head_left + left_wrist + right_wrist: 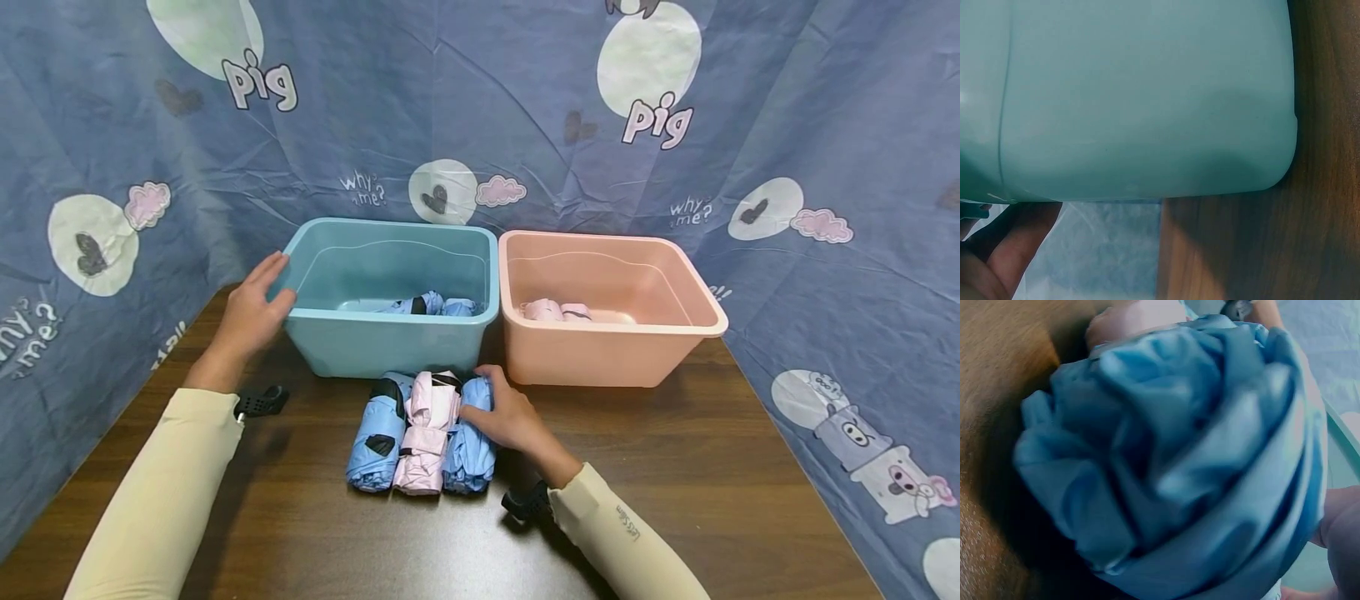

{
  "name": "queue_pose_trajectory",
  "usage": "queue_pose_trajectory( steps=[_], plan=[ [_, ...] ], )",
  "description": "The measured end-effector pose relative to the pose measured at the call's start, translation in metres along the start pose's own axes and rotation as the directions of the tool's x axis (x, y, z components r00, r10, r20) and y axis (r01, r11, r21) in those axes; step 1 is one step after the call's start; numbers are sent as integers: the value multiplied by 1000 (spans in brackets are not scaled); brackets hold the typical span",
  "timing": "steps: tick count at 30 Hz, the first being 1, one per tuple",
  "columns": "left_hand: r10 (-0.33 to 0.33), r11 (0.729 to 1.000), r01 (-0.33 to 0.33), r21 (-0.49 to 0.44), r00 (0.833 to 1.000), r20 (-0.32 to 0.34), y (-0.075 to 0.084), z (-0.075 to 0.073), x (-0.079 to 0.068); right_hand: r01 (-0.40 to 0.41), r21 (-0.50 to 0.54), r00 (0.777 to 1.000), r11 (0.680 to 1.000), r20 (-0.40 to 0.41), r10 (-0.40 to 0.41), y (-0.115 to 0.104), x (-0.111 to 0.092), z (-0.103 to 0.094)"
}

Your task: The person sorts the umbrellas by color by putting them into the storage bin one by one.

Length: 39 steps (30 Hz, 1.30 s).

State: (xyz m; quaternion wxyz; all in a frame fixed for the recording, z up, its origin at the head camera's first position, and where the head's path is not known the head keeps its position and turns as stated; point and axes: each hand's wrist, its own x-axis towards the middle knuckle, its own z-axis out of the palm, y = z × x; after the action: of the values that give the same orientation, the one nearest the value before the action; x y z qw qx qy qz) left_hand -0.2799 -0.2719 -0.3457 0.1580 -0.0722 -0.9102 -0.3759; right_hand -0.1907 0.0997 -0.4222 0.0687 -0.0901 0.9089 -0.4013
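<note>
The right grip [512, 417] is curled round the plain blue roll [471, 457], thumb over its top and fingers at its far end, and that roll lies on the tabletop [645, 467] just in front of the teal tub [390, 346], by the tub's right front corner. In the right wrist view the roll's bunched end, somewhat blurred, takes up most of the picture. Beside it, also in front of the teal tub, lie a pink roll [425, 442] and then, closer to the tub's left side, a patched blue roll [375, 442] with black marks; the three sit close together, each with one end towards the tub. The left grip [251, 312] rests against the teal tub's left rim near the front corner, fingers extended and not clenched. Inside the teal tub, towards its right end, are more blue rolls [427, 303], partly hidden by the front wall. Just right of the teal tub stands a peach tub [592, 354] with pink rolls [543, 311] in the end nearest it. In front of the teal tub, cream sleeves [161, 483] cover both forearms, and behind the tub hangs a blue sheet [375, 108] printed with "pig" and "why me?".
</note>
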Motion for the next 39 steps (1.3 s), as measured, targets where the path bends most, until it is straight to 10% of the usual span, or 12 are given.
queue_pose_trajectory(
  steps=[22,39],
  plan=[
    [-15,1000,15,-4,1000,10,-2,-1,1,82,265,994,961,49,-98,14,-3,-20],
    [-2,1000,2,-5,1000,10,1,-4,-2,155,364,978,918,78,-195,-36,-44,-73]
  ],
)
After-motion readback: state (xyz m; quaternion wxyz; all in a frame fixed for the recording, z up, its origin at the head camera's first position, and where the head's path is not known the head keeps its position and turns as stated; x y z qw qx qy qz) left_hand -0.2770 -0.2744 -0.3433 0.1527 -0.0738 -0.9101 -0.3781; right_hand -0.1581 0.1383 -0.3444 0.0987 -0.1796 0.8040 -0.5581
